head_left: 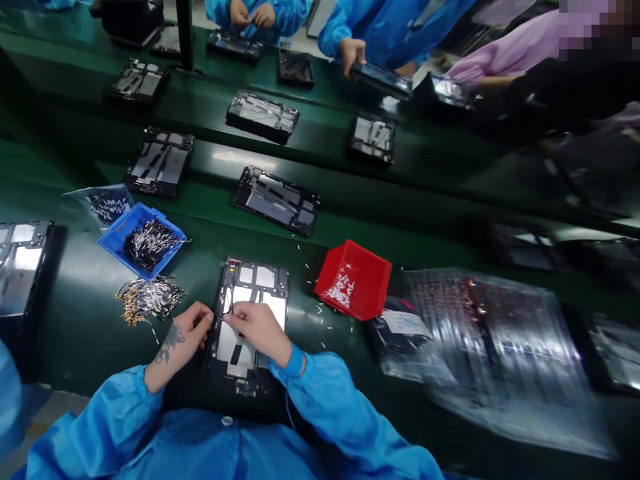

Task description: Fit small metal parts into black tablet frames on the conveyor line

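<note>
An opened tablet housing [273, 277] lies in front of me, with silver panels and dark flat strips showing inside. My right hand [263, 330] is over its middle, thumb and forefinger pinched on a thin black cable [231, 297] near the upper left. At the housing's left edge, my left hand [185, 337] has curled fingers against the rim; whatever is in them is hidden. Left of the housing sits a loose pile of short cables [153, 298] with gold and silver ends. Above the pile, a blue bin [114, 241] holds more black and silver cables.
A red bin [373, 277] holds small white pieces, some scattered on the green bench. Right of it lie a bagged dark pack [403, 337] and large clear plastic packaging [520, 347]. More opened tablets [277, 200] sit along the middle strip. Co-workers in blue sleeves [335, 30] work opposite.
</note>
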{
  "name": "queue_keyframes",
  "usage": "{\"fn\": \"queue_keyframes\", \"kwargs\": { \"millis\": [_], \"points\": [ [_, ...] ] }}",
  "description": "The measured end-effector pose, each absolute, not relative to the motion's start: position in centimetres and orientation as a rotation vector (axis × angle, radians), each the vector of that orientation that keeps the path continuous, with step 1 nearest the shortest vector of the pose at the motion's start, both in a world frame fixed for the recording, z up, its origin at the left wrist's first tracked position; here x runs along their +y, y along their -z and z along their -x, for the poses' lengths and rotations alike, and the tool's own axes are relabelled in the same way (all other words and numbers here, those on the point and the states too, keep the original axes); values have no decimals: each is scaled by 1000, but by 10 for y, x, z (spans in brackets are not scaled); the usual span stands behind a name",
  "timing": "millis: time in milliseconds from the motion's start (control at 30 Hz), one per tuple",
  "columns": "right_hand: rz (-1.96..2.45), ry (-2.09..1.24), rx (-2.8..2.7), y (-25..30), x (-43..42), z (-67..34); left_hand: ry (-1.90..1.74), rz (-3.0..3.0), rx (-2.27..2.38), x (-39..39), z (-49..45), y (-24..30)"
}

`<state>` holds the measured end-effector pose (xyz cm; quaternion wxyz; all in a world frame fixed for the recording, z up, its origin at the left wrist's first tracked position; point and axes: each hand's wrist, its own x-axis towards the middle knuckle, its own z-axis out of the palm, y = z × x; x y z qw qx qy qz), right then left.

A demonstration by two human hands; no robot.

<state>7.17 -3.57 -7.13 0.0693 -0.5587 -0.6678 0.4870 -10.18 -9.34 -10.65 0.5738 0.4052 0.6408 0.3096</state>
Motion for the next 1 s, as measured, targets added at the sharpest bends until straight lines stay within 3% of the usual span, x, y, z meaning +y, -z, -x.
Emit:
{"fn": "queue_keyframes", "kwargs": {
  "millis": [567,867,1000],
  "points": [
    [1807,-1378,-2085,66,-35,-66,-657,-1011,1503,-87,100,105],
    [1317,-1321,-1831,78,-47,-62,-669,-990,1490,-78,95,102],
    [1447,-1359,-1740,80,-46,-66,-739,-1043,1464,-78,94,101]
  ]
}}
